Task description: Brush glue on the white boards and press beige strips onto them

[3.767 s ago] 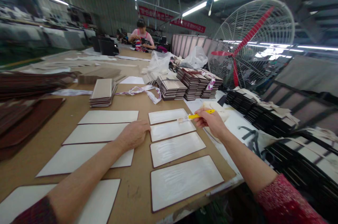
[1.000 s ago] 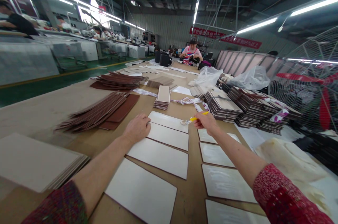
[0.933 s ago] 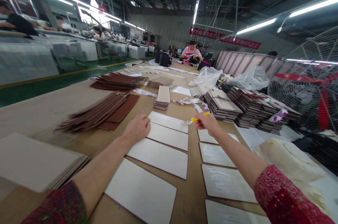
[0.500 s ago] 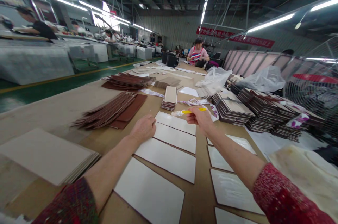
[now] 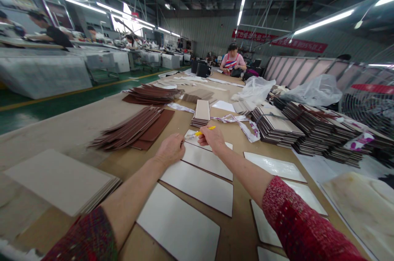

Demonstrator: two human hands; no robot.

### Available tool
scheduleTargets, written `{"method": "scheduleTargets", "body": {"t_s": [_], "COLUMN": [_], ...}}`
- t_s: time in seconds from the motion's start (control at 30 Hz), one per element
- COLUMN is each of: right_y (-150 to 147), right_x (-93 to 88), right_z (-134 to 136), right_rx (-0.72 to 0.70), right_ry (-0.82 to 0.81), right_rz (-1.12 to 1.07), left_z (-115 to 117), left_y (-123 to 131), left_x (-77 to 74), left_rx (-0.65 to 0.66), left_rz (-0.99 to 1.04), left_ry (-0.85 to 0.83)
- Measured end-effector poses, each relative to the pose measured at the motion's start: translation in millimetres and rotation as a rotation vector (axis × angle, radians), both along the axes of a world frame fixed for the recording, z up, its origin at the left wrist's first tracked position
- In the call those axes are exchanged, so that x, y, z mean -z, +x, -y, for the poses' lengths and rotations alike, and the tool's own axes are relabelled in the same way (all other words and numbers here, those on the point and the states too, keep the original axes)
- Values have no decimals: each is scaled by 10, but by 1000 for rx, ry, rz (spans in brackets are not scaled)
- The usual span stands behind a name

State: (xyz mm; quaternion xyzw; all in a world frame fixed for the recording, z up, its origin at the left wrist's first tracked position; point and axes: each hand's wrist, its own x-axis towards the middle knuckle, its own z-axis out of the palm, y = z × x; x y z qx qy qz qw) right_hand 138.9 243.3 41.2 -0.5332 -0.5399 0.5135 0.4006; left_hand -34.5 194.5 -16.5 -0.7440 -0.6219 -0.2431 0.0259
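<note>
My right hand is closed around a brush with a yellow handle, its bristle end over the left part of the farthest white panel. My left hand lies at the left edge of that panel, fingers curled and pressed together, the fingertips at its edge. Nearer to me, a second panel, a wider one and a large one lie in a column. Right of them are several panels with a wet shine, such as one glossy panel, partly covered by my right arm.
Brown sheets lie fanned out at left, with a stack of beige boards nearer. A small panel stack stands ahead. Tied panel stacks, plastic bags and a fan are at right. A co-worker sits at the far end.
My right hand has moved left with the brush, bringing the bristles onto the farthest panel near my left hand. My left hand stays at the panel's edge. The view has shifted slightly.
</note>
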Motion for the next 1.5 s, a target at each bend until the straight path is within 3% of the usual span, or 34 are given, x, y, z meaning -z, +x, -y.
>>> {"method": "scheduleTargets", "body": {"t_s": [0.3, 1.03, 1.33, 1.5], "right_y": [260, 1408, 1630, 1541], "right_x": [-76, -207, -251, -367], "right_z": [-44, 278, 266, 181], "right_rx": [-5, 138, 162, 177], "right_ry": [-1, -38, -6, 87], "right_rz": [145, 245, 294, 278], "left_z": [-10, 2, 0, 7], "left_y": [-7, -7, -12, -8], "left_x": [12, 25, 29, 10], "left_rx": [10, 39, 25, 18], "left_rz": [-10, -32, -37, -31], "left_ry": [5, 33, 23, 15]}}
